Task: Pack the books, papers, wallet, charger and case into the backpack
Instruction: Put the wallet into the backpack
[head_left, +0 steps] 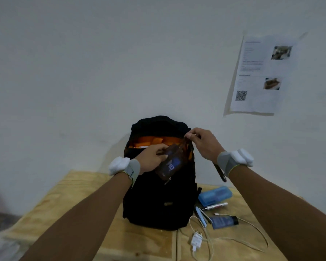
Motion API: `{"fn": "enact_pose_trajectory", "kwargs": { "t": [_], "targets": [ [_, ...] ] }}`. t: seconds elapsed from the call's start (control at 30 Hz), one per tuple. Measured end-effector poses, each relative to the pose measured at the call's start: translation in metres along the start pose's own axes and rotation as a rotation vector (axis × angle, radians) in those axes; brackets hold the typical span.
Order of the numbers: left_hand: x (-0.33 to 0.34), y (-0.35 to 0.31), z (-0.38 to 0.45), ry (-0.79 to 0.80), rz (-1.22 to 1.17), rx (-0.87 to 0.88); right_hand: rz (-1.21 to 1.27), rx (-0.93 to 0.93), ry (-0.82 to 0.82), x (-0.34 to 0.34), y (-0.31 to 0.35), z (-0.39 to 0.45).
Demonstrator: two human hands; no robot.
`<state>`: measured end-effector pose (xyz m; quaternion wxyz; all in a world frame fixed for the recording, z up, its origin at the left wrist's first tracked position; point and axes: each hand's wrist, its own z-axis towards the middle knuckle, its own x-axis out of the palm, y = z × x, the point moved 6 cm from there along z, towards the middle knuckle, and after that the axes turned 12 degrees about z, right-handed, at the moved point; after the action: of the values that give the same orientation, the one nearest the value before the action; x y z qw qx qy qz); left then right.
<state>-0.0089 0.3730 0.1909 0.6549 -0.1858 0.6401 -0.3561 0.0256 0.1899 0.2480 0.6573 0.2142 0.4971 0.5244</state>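
A black backpack (158,202) stands upright on the plywood table (68,200), its top open and the orange lining showing. My left hand (151,158) grips a brown wallet (170,164) with a blue card window, held at the backpack's mouth. At the bag's right edge my right hand (203,143) pinches the rim of the opening; a dark strap hangs under its wrist. Right of the bag lie a blue case (215,195) and a white charger (197,240) with its looped cable.
Between the case and the charger lie a marker (215,206), a small blue stapler-like item (201,216) and a dark blue tube (224,222). A printed sheet (258,76) is taped to the white wall behind. The table's left half is bare wood.
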Motion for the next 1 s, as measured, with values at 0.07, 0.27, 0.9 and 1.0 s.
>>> {"fn": "enact_pose_trajectory", "kwargs": {
  "t": [0.07, 0.27, 0.9, 1.0],
  "targets": [
    [-0.005, 0.004, -0.012, 0.036, -0.332, -0.075, 0.086, 0.003, -0.040, 0.003, -0.004, -0.003],
    [-0.018, 0.009, -0.027, -0.001, -1.048, -0.118, 0.164, 0.076, 0.092, 0.054, -0.023, -0.031],
    [-0.038, 0.056, -0.038, -0.583, -0.327, -0.306, -0.238, 0.088, 0.404, 0.107, 0.011, -0.034],
    [-0.034, 0.042, -0.035, -0.442, -0.219, -0.218, -0.077, 0.088, 0.197, 0.094, 0.019, -0.021]
  ]
}}
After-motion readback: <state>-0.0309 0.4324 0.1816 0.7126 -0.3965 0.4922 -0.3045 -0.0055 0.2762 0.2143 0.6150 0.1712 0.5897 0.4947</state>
